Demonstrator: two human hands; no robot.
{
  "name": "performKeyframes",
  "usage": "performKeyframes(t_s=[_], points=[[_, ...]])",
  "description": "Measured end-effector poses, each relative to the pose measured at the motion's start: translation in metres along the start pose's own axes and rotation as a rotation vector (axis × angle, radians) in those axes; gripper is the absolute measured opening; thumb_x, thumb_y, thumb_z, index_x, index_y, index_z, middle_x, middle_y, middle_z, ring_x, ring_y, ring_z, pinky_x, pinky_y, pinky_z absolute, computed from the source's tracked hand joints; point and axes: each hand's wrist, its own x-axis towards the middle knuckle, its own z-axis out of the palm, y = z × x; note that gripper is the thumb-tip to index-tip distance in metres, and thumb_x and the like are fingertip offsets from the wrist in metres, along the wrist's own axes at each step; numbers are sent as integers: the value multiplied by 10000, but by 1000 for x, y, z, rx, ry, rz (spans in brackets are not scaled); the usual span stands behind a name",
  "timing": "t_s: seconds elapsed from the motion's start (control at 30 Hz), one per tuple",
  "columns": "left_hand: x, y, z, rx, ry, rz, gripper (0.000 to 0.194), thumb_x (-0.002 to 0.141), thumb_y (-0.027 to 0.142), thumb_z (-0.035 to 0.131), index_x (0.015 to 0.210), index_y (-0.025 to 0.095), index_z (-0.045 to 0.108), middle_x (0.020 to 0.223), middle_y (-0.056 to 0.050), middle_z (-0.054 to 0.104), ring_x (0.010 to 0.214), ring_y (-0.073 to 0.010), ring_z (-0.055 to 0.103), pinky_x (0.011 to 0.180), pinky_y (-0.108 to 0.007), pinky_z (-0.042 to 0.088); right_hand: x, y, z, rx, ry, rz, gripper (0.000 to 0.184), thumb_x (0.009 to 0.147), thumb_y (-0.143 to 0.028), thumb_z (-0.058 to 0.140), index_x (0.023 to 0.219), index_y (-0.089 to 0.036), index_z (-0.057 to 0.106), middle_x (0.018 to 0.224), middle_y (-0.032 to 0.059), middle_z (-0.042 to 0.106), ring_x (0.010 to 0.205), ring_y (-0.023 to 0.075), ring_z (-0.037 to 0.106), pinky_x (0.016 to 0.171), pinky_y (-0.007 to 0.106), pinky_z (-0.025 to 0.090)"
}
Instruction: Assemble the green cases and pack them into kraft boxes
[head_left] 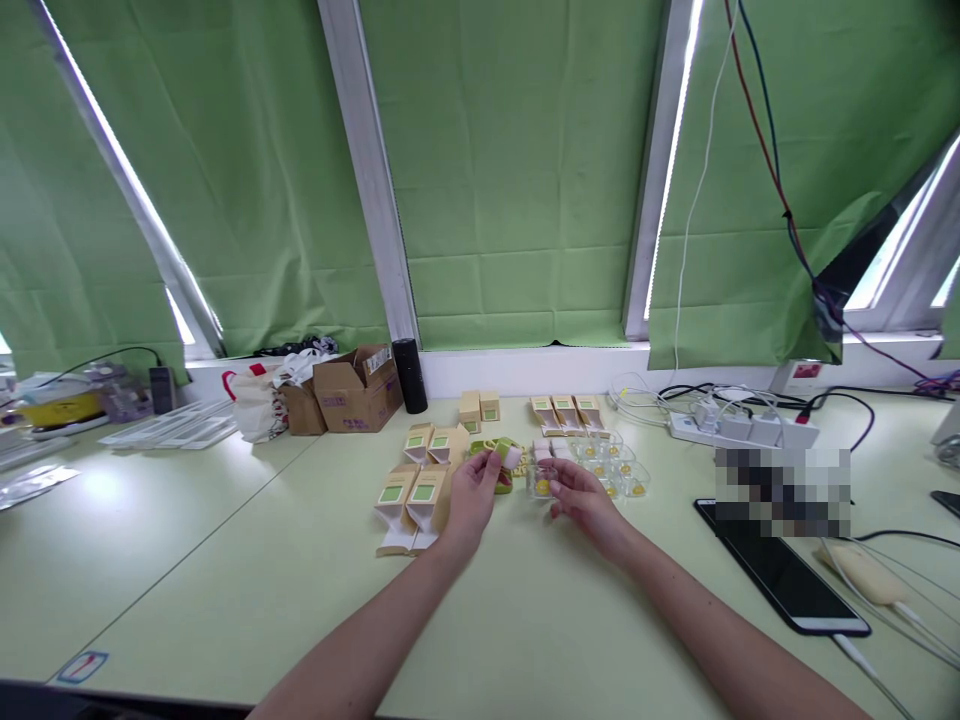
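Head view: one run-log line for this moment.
left hand: holding small pale block | right hand: fingers at clear container | beside left hand: cream boxes

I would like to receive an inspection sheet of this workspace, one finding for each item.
Surface: pale table; seam at left, sticker near front edge.
Job's things: green-labelled cream boxes; yellow-marked clear cups.
Clutter: open cardboard box and black cylinder at back; phone at right.
Hands: left hand holds a small pale block; right hand has its fingers at one cup, grip unclear.
Cables: plugs in power strip; red and blue cables hang at right.
Surroundings: green blinds behind.
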Motion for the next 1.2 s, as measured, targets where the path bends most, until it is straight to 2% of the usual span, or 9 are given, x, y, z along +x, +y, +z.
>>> performKeyframes(t_s=[0.07,0.17,0.33,0.43,0.57,0.8,1.2], points=[[-1,1,0,2,1,1,600,786,719,764,932,138,730,797,-30,699,691,-139,634,685,-249,516,-3,-5,2,170,-46,38,453,763,-463,865,1141,-239,758,1073,72,728,916,229,664,698,352,576],[-1,1,0,18,1,8,596,792,721,756,909,137,729,786,-30,693,693,-141,637,679,-250,510,-4,-6,1,352,-74,100,409,798,-490,849,1100,-227,766,964,69,755,873,243,709,758,405,600],[-2,3,0,20,-2,8,593,785,726,757,878,142,720,773,-28,694,685,-137,636,688,-251,514,-2,-7,-2,473,-39,94,294,795,-451,864,930,-222,737,916,61,787,836,269,758,820,449,608],[-3,5,1,23,-8,14,600,773,740,756,854,147,713,727,-23,683,672,-139,631,682,-251,517,-4,-12,0,454,-33,85,367,784,-439,880,1042,-225,731,934,51,783,846,264,767,865,451,603],[-4,8,2,36,-19,23,620,761,758,752,848,146,711,712,-28,684,667,-141,635,675,-249,526,-9,-17,7,371,-11,53,468,734,-391,927,1125,-248,715,1004,39,755,849,244,753,821,438,607],[-6,7,4,41,-40,56,596,745,734,783,871,156,712,784,-49,718,670,-151,655,675,-258,550,-11,-10,13,222,11,-24,555,657,-390,976,1132,-258,722,1117,50,686,914,225,694,735,389,611],[-8,6,5,85,-91,63,545,753,713,784,909,194,726,883,-58,743,743,-195,679,703,-286,562,-8,-4,13,148,2,-53,549,645,-413,983,1089,-239,713,1143,58,686,911,223,697,771,413,637]])
